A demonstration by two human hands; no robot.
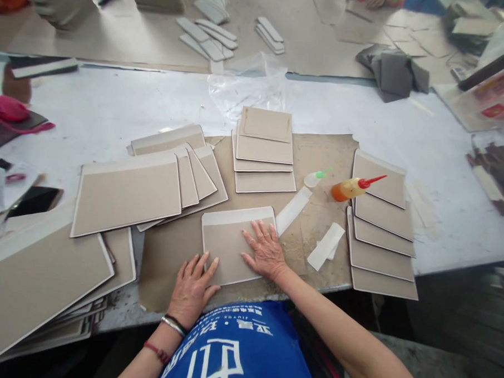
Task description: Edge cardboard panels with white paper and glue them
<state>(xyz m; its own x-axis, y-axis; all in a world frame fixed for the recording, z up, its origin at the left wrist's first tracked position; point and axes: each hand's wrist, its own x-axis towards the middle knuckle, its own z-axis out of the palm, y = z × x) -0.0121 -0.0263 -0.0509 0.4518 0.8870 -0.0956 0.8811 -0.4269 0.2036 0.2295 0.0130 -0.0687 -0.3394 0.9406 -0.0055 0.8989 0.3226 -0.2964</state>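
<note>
A beige panel [224,243] with a pale strip along its far edge lies flat in front of me on a brown sheet [165,269]. My right hand [266,250] rests on the panel's right half, fingers spread. At its lower left corner lies my left hand [193,284], fingers stretched out, the tips touching the edge. White strips [293,210] lie to the right of the panel, with more strips [327,245] lower down. Beyond them are a red-tipped glue bottle [350,189] with orange liquid and a smaller green-tipped bottle [313,179].
Similar panels are fanned out at left [129,192], stacked at far centre [264,150] and overlapping at right [383,245]. Large panels [35,280] overhang the near left edge. A clear plastic bag [250,86] and dark grey pieces [393,72] lie farther back. Another person's hand [375,0] shows at the top.
</note>
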